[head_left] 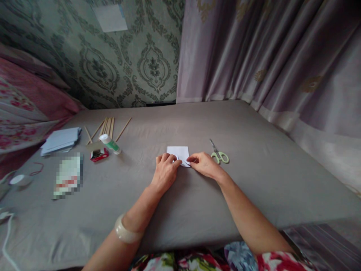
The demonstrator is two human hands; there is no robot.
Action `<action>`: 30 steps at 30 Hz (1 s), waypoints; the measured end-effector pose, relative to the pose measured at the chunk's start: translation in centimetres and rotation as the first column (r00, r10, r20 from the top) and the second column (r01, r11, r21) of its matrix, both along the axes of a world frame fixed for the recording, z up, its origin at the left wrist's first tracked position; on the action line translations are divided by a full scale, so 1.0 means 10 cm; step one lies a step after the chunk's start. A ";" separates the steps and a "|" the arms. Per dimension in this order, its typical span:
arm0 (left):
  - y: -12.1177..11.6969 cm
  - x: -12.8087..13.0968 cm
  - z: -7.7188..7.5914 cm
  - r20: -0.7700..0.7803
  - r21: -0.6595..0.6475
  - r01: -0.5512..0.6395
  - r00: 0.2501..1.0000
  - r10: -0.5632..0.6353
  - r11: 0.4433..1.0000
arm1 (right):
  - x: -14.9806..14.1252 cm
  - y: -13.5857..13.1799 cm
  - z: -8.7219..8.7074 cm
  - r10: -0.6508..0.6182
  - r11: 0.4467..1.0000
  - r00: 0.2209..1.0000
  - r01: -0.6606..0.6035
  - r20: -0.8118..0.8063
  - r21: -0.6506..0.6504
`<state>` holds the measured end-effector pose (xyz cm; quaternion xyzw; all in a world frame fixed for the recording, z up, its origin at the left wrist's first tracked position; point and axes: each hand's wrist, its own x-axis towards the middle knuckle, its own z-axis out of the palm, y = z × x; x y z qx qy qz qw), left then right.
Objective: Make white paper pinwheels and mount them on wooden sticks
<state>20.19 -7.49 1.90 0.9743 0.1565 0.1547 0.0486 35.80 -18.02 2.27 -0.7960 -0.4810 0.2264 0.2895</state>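
Head view: white paper (178, 150), small, flat, matte and squarish, lies at the middle of the smooth grey cloth (197, 210), directly in front of you, with a thin flap lifted at its near edge. Your left hand (166, 170) rests over its near left part, fingers bent and bunched; cannot tell whether they pinch the flap or only press it. Your right hand (207, 165) has thumb and forefinger closed on the near right corner. Just beyond that hand, metal scissors (215, 149) with pale green looped handles. To your left, a white and green glue stick (111, 144), cylindrical, tilted, touching or just beside a red card box (100, 158), open-topped, contents too dark to make out. Behind these, slim round wooden sticks (108, 126), most bunched, a few splayed. Farther left, a loose-edged stack (61, 140) of thin white sheets; nearer you, a pale packet (67, 175), blurred into blocks. Glossy cream bangle (125, 230) on your left forearm. Beyond the cloth, scroll-patterned wallpaper (153, 67) and a satiny mauve curtain (214, 56) in deep folds.
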 end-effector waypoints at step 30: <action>0.16 -0.01 -0.08 0.095 -0.092 -0.035 0.995 0.044 0.995 | -0.37 0.05 -0.03 0.107 0.994 0.945 -0.111 0.308 -0.006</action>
